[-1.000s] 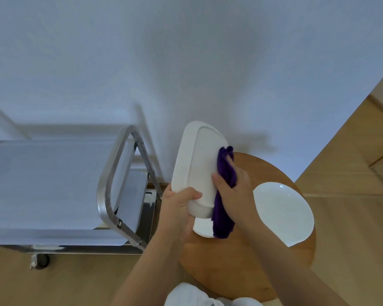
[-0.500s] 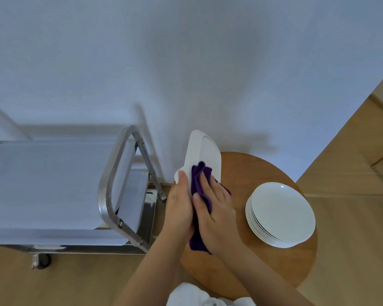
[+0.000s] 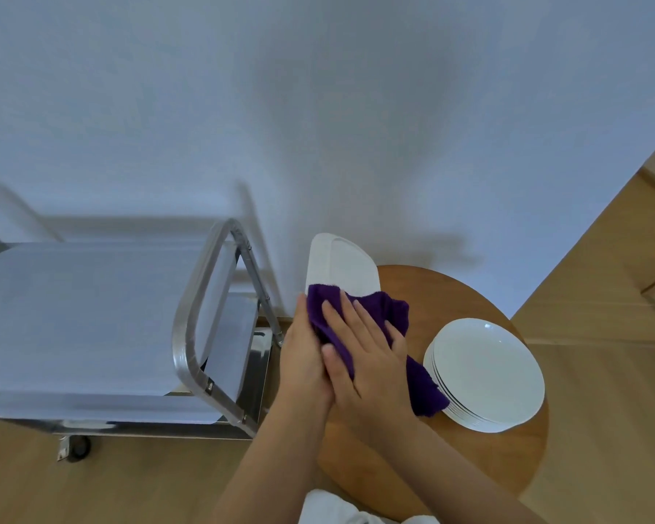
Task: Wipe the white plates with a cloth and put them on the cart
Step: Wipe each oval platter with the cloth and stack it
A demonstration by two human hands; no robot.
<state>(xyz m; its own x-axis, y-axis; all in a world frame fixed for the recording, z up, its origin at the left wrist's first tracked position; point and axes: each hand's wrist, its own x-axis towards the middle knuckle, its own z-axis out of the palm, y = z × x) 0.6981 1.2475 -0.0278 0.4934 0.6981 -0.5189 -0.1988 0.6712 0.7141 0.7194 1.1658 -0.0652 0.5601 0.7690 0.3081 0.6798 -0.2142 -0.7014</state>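
Pressing fuzzy purple cloth (image 3: 360,319) flat-fingered – right hand (image 3: 371,357) – onto glossy oblong plate (image 3: 339,268), left hand (image 3: 303,357) gripping its edge.

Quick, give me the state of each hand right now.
Left hand: holding the rectangular white plate by its lower end.
Right hand: open, straight fingers pressing the purple cloth against the plate.

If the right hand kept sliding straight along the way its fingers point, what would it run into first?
The right hand lies flat on the purple cloth, fingers pointing up and leftward. It would pass over the cloth onto the bare face of the white plate; beyond that, probably the wall, though depth is unclear.
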